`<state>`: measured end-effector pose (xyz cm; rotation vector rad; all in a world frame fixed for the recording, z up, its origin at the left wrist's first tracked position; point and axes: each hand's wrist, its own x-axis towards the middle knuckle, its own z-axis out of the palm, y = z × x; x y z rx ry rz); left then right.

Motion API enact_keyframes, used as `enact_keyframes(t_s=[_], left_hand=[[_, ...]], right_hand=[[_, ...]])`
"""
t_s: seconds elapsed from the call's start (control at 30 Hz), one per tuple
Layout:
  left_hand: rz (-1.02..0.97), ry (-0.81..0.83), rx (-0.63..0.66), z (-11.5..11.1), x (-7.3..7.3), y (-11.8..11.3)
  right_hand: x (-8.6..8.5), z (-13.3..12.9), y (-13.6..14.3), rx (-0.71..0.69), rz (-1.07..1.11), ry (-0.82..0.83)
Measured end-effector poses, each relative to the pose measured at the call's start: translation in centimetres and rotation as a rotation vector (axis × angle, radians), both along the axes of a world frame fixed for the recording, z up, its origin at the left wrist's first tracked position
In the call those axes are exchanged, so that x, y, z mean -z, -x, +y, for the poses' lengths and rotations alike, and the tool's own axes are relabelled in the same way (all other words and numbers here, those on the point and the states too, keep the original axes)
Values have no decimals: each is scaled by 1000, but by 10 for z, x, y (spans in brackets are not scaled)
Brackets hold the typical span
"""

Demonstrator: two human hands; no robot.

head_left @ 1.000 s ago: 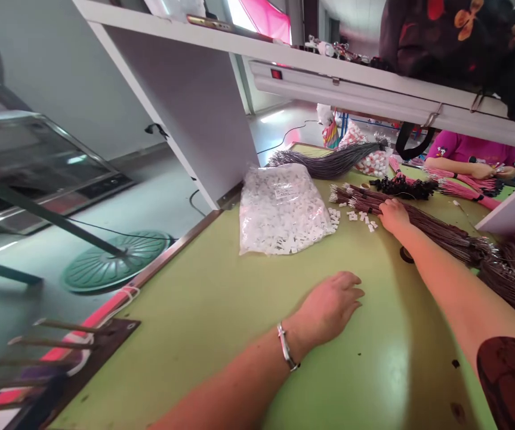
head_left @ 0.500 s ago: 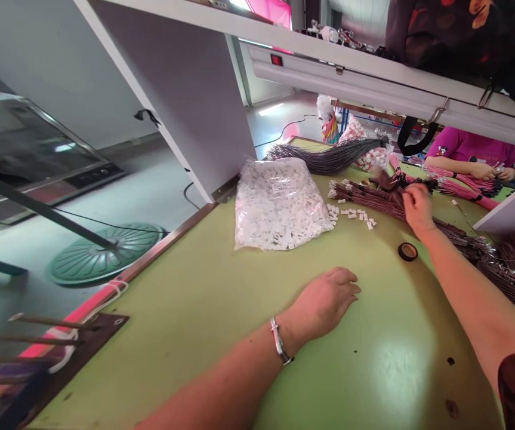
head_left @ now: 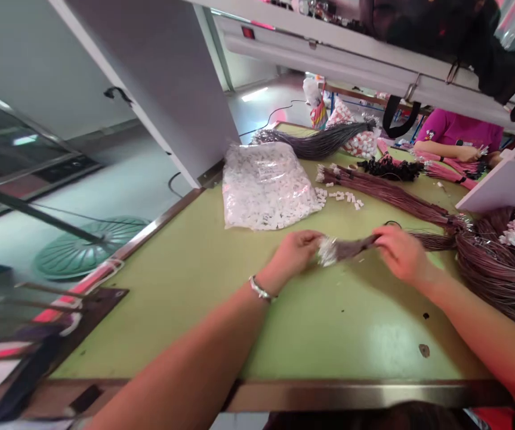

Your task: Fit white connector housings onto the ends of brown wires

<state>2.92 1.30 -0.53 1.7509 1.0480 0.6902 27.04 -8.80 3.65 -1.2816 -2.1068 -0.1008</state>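
A bundle of thin brown wires [head_left: 349, 248] with pale, shiny ends stretches between my two hands, low over the green tabletop. My right hand [head_left: 403, 257] is closed round the bundle, and its wires trail off to the right behind the fingers. At the pale tips, my left hand [head_left: 295, 254] has its fingers pinched together on the wire ends; motion blurs them slightly. A black tape roll [head_left: 392, 224] is mostly hidden behind my right hand. Another brown wire bundle [head_left: 386, 194] lies just beyond, its white-tipped ends pointing left.
A clear bag of small white connectors [head_left: 268, 188] lies at the back, with loose white connectors [head_left: 349, 198] beside it. Dark grey wires [head_left: 317, 142] and black parts [head_left: 391, 168] are farther back. Coiled brown wires [head_left: 503, 275] fill the right. A co-worker [head_left: 458, 134] handles pink wires across the table.
My right hand has come back toward me from the far wires with a brown wire bundle. My left hand has risen from the tabletop to the bundle's tips. The view has shifted.
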Motion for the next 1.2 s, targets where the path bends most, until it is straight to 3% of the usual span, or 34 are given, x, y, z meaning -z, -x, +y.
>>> enact_keyframes(t_s=[0.1,0.2,0.3,0.4,0.53,0.67,0.8,0.93,1.03,1.2], left_hand=[[-10,6,-103,8,1,6],[79,-72,-40,2,-7,8],[287,-249,133,-17,-16,2],[503,-496,253,-36,-14,-9],[661,-643,239,-45,-4,-20],[665,-645,235,-40,-1,-22],[663,-588,184,-36,-4,-22],[553,-391,161,-35,-6,-24],[476,-302,167,-34,-7,-24],[469,-323,161,-35,-5,-25]], right_hand=[[40,1,7,-33,-60,231],[52,8,5,-29,-9,357],[43,11,1,-59,7,406],[30,13,3,-29,10,402],[14,17,13,84,-59,255],[10,12,29,212,-9,304],[33,3,42,314,147,372],[53,0,52,331,467,349],[54,-1,64,351,662,427],[52,2,81,436,941,482]])
